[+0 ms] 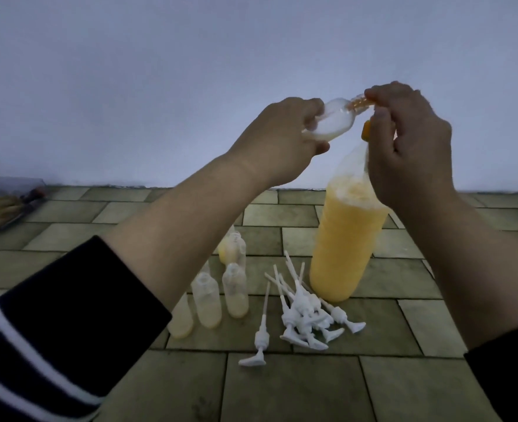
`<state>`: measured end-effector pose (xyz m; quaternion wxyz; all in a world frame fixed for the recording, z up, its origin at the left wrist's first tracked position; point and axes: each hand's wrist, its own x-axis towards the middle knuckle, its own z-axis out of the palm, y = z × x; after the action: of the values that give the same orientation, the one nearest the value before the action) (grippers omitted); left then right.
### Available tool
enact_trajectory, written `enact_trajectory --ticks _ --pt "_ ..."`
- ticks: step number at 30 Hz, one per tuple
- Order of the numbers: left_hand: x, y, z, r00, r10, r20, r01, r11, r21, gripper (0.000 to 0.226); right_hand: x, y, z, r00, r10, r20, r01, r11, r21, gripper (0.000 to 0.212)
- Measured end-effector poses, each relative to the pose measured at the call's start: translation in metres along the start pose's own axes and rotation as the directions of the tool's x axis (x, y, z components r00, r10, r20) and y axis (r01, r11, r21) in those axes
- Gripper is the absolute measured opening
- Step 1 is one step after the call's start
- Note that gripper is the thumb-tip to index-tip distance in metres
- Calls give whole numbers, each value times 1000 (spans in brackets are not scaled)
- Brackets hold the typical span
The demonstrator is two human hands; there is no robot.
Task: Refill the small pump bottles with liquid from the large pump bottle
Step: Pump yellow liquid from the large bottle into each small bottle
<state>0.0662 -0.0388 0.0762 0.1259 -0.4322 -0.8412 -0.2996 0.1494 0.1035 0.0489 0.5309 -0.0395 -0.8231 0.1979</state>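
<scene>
The small pump bottle sits tilted on its side in my left hand, fingers wrapped round its clear, rounded body, its threaded neck raised to the orange spout at the top of the large pump bottle. My right hand is curled round that pump top, fingertips pinching at the point where neck and spout meet; whether liquid is flowing I cannot tell. To do this well, I judge, I should keep the small neck snug under the spout, press slowly, and tip the bottle upright as it fills, since the opening is narrow and thick liquid would smear the threads. The large bottle is translucent plastic, filled with opaque yellow-orange liquid and foam near the shoulder, standing on the tiled-pattern tabletop. Near it stand more clear small bottles, most with a little yellow at the bottom, beside a heap of white pump heads with long thin dip tubes.
</scene>
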Motion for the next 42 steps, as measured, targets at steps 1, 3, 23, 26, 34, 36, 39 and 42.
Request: enact_trajectory --ticks 1,3,23,26,34,36,39,42 --pt "-1 0 -1 1000 -9 17 9 1000 0 34 -1 0 -1 1000 4 13 -4 1000 1 38" --pt "-2 3 -7 999 -16 36 16 1000 3 36 1 -5 -7 999 13 41 -14 1000 11 38" --pt "0 9 -23 1000 -3 -23 3 1000 16 35 11 -18 -15 1000 17 -1 -17 999 45 48" --pt "1 10 -21 999 10 -38 -9 1000 8 35 5 -13 -10 999 -17 -50 17 1000 1 42" --pt "-4 1 -9 1000 -22 -8 22 1000 -19 30 -2 -15 -5 1000 -9 11 10 999 -36 40" --pt "-3 2 -15 1000 -22 -20 22 999 -27 34 1 -20 -11 999 -18 46 21 997 -68 40" --pt "-1 4 -24 999 -30 -37 26 994 -108 36 10 -29 -22 993 -25 116 35 995 -91 40" --pt "0 1 -27 998 -54 -31 50 990 -129 36 19 -31 -32 985 6 174 10 996 -91 48"
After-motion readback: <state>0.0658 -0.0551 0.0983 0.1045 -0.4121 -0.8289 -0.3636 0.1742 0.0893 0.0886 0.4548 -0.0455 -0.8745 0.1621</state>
